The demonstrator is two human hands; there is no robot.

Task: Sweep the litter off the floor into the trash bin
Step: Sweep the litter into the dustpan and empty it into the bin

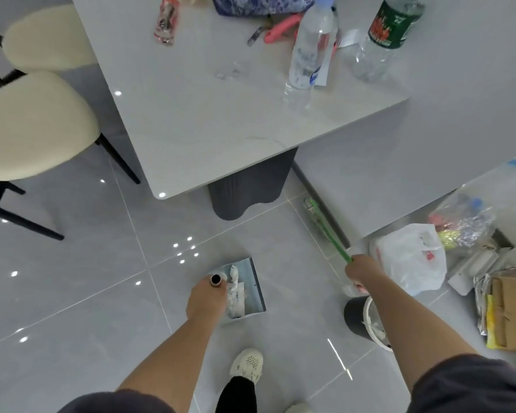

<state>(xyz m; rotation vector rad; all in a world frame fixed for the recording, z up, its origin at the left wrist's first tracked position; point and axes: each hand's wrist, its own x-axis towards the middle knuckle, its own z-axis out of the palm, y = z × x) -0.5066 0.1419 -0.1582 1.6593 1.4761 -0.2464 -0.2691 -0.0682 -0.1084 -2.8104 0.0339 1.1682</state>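
Note:
My left hand (204, 299) grips the upright handle of a grey dustpan (252, 289) that stands on the floor tiles, holding white crumpled paper litter (234, 283). My right hand (362, 271) grips the green broom handle (329, 231); the broom head (310, 205) rests on the floor near the table's base. A dark trash bin (355, 314) with a white liner stands under my right forearm, partly hidden by it.
A grey table (221, 120) with bottles and tools stands ahead on a dark ribbed pedestal (251, 186). Two cream chairs (33, 123) are at the left. A white plastic bag (411, 257), cardboard and wrappers pile up at the right. My shoe (248, 365) is below the dustpan.

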